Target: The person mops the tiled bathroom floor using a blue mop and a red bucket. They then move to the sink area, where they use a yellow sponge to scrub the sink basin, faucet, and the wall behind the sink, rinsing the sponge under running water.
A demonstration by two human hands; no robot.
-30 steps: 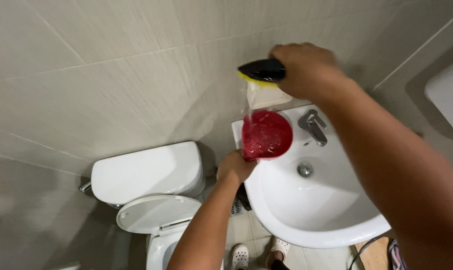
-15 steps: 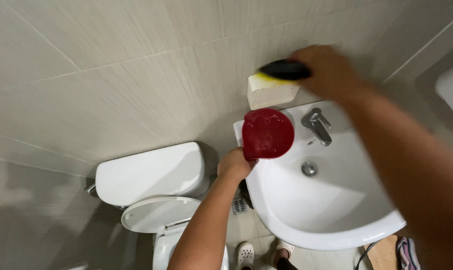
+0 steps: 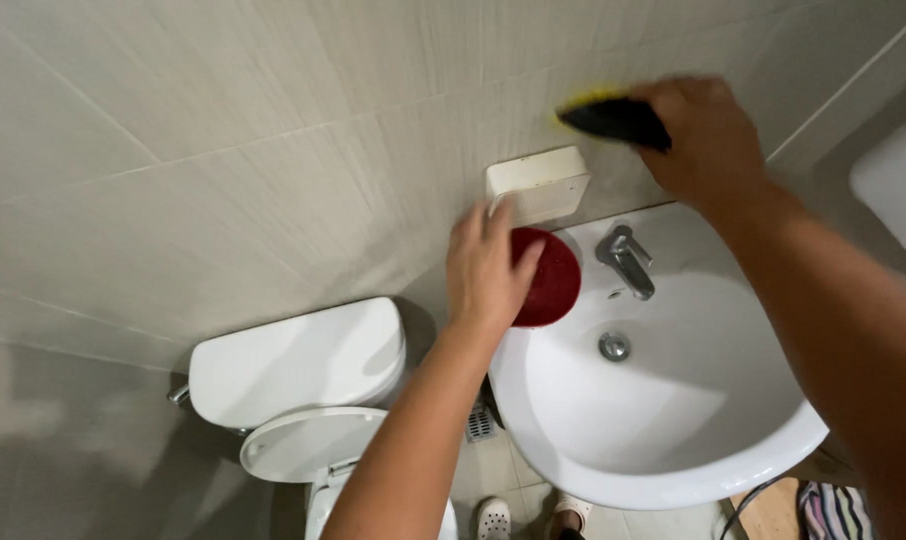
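Sponge (image 3: 613, 118) in my right hand (image 3: 708, 140), fingers clamped over its dark back, the yellow edge pressed against the grey wall tile (image 3: 273, 130) above the white soap holder (image 3: 538, 185). Its long axis runs roughly level along the wall, pointing left from my knuckles toward the grout line.

My left hand (image 3: 488, 265) lies lower and to the left, fingers spread flat and together over the near side of the red bowl (image 3: 548, 275), which sits on the back left rim of the white sink (image 3: 673, 420). Fingertips reach up to touch the bottom corner of the soap holder (whether the palm actually grips the bowl or just rests on it, I cannot tell). The bowl sits just left of the chrome tap (image 3: 625, 260), apart from it, with the drain (image 3: 614, 347) below.

Of the two, the right hand is the one on the wall; the sponge lies up and to the right of the left hand, with the soap holder between them. White toilet tank (image 3: 298, 365) stands well to the left, lid (image 3: 308, 445) down, and pale slippers (image 3: 493, 520) show on the floor beneath the sink.
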